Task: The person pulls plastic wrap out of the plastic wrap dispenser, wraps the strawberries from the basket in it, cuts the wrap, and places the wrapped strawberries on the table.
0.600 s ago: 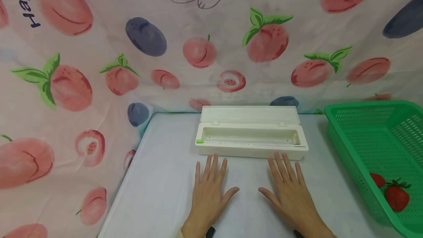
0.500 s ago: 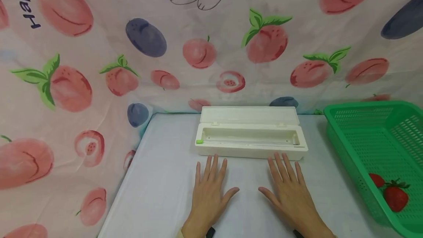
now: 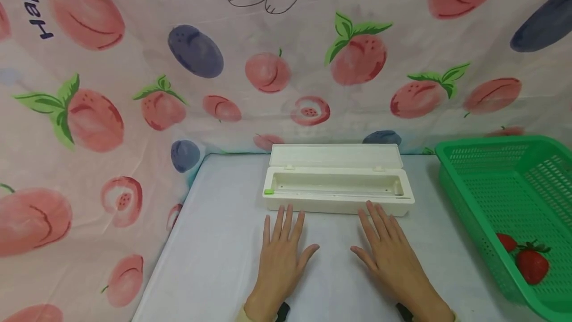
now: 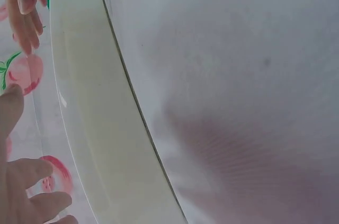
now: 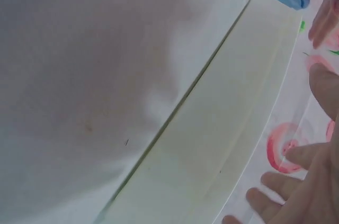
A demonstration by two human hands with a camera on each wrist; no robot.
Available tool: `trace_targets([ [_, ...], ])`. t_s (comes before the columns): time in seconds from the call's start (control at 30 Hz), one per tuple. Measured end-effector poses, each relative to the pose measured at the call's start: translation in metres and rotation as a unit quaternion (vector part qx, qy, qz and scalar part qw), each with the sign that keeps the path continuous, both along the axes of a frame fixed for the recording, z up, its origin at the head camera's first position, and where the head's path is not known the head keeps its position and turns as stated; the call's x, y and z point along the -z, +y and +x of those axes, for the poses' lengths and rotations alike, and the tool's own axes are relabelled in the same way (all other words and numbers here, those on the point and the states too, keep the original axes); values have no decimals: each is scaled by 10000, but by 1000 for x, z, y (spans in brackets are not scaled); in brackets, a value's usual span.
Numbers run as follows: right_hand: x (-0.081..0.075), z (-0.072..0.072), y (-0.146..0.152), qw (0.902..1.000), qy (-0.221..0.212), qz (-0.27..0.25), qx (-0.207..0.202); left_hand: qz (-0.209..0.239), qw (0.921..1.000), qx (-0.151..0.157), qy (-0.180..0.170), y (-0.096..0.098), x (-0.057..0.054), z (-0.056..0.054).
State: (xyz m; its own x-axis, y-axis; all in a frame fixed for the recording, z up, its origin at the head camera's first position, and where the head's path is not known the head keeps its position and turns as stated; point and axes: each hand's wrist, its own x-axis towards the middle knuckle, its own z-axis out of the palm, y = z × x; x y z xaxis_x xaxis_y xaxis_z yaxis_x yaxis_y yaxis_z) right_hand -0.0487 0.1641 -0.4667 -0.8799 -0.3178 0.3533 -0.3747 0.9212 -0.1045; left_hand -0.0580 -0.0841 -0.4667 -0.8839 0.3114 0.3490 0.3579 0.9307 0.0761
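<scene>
A long white cling film dispenser (image 3: 338, 206) sits at the back of the table, its lid (image 3: 335, 156) tipped back and its inner trough showing no roll. A small green slider (image 3: 268, 192) is at the left end of its front rail. My left hand (image 3: 278, 262) has its fingers spread just in front of the dispenser's left half. In front of the right half is my right hand (image 3: 394, 260), fingers also spread, tips overlapping the front wall in the head view. Neither hand holds anything. Both wrist views show the dispenser's front wall (image 4: 100, 102) beside the fingers.
On the right stands a green plastic basket (image 3: 469, 227) with a strawberry (image 3: 532, 266) and another red fruit (image 3: 507, 242) partly hidden by its wall. A fruit-printed cloth (image 3: 268, 34) hangs behind and to the left of the white tabletop (image 3: 214, 242).
Both hands have shifted slightly forward, toward the dispenser. The head view has drifted a little, and the dispenser and basket appear slightly further left.
</scene>
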Motion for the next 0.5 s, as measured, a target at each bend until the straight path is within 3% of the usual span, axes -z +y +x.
trace_targets([
  [0.27, -5, -12, 2, 9966, 614, -268, -489, 387, 9991, 152, 96, -1, -9, -6],
  [0.5, -15, -22, 6, 9965, 388, -430, -598, 752, 9968, 272, -10, -4, -16, -14],
])
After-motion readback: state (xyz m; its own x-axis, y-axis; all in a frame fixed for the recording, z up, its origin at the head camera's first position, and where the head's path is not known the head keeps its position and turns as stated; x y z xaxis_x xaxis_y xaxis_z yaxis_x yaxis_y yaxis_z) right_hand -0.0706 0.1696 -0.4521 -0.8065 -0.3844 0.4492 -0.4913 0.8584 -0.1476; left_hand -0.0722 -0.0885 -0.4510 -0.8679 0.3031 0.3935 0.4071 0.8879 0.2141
